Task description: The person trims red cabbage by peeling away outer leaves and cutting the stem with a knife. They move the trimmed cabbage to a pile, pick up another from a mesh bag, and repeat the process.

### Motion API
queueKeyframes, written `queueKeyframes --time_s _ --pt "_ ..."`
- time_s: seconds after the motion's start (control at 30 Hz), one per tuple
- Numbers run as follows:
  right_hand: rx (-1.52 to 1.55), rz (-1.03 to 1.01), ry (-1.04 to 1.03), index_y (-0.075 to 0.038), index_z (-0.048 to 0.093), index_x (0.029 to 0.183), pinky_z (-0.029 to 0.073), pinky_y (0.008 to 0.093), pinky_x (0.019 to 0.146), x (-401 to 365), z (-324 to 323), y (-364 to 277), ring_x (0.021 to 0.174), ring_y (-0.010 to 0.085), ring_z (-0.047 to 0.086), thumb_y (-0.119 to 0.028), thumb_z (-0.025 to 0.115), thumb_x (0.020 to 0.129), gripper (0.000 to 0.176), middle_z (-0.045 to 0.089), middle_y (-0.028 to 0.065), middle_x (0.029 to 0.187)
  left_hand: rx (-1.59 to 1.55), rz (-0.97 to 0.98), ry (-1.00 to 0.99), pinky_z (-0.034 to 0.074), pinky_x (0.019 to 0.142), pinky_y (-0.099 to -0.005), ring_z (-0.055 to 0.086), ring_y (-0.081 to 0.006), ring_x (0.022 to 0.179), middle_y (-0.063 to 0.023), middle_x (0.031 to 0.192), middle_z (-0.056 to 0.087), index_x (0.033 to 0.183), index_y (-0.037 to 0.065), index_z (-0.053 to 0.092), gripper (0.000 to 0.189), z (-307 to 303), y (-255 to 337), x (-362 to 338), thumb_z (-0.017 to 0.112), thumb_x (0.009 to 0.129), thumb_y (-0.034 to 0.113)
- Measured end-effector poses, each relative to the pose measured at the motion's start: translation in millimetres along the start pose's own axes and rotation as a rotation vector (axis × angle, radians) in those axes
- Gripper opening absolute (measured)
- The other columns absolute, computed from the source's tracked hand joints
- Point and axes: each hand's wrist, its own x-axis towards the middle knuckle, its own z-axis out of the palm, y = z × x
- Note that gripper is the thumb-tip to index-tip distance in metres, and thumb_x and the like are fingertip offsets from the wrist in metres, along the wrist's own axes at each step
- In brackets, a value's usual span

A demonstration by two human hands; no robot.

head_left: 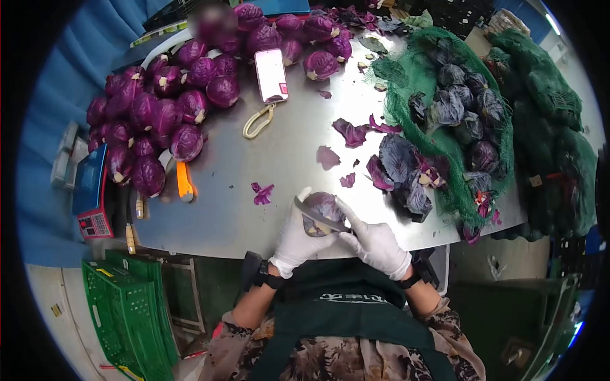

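Note:
In the head view, my left hand (296, 240), in a white glove, is closed around the side of a red cabbage (323, 204) at the table's near edge. Across the cabbage slants a knife (318, 218), its grey blade lying over the leaves. My gloved right hand (377, 246) is closed on the knife's right end; the handle is hidden in the fingers. Just beyond the hands, a small torn purple leaf (262, 193) lies on the metal table (248, 166).
Peeled red cabbages (164, 114) are heaped at the left and back. A phone (271, 75) with a strap lies mid-table. An orange-handled tool (184, 182) is at left. Loose leaves (399, 159) and a green net bag (416, 136) of unpeeled cabbages are at right. Green crates (124, 317) stand below left.

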Motion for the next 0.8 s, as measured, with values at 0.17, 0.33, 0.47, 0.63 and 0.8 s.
queueKeyframes --time_s 0.17,0.33,0.47,0.63,0.8 --pt "-0.217 -0.118 0.008 -0.007 0.025 0.149 0.045 0.0343 0.046 5.5 5.5 1.3 0.049 0.0229 0.059 -0.035 0.059 0.090 0.073 0.058 0.0076 0.067 -0.036 -0.018 -0.002 0.044 0.098 -0.0365 0.053 -0.0262 0.117 -0.0161 0.125 0.050 0.139 -0.001 0.031 0.099 1.6 -0.8 2.0 0.086 0.060 0.026" --pt "-0.277 -0.098 0.011 -0.006 0.034 0.144 0.046 0.0345 0.046 14.8 3.7 -6.4 0.049 0.0229 0.059 -0.034 0.058 0.092 0.064 0.059 0.0062 0.068 -0.093 -0.038 -0.003 0.047 0.094 -0.0385 0.055 -0.0304 0.114 -0.0168 0.123 0.051 0.136 0.000 0.036 0.096 1.8 -1.9 2.0 0.085 0.059 0.032" --pt "-0.002 0.040 0.192 -0.007 0.050 0.131 0.049 0.0357 0.052 25.4 18.8 -1.0 0.059 0.0271 0.065 -0.028 0.053 0.096 0.041 0.066 0.0096 0.077 0.301 -0.004 0.000 0.047 0.093 -0.0400 0.055 -0.0337 0.113 -0.0171 0.123 0.050 0.135 0.004 0.037 0.096 0.0 16.4 2.9 0.086 0.058 0.033" --pt "0.379 0.297 0.487 -0.005 0.059 0.115 0.049 0.0292 0.064 33.1 19.9 95.3 0.067 0.0215 0.059 -0.016 0.051 0.098 0.022 0.063 0.0129 0.092 0.192 0.187 -0.016 0.041 0.103 -0.0412 0.046 -0.0343 0.124 -0.0183 0.134 0.041 0.139 0.007 0.034 0.095 -3.7 4.7 -14.2 0.085 0.061 0.027" --pt "0.296 0.372 0.411 -0.014 0.034 0.147 0.051 0.0291 0.066 16.5 0.8 65.3 0.068 0.0184 0.061 -0.019 0.069 0.085 0.071 0.066 0.0152 0.104 -0.086 0.028 -0.094 0.039 0.106 -0.0385 0.048 -0.0287 0.124 -0.0150 0.132 0.045 0.143 0.009 0.031 0.095 -10.9 -3.6 -11.3 0.086 0.066 0.022"
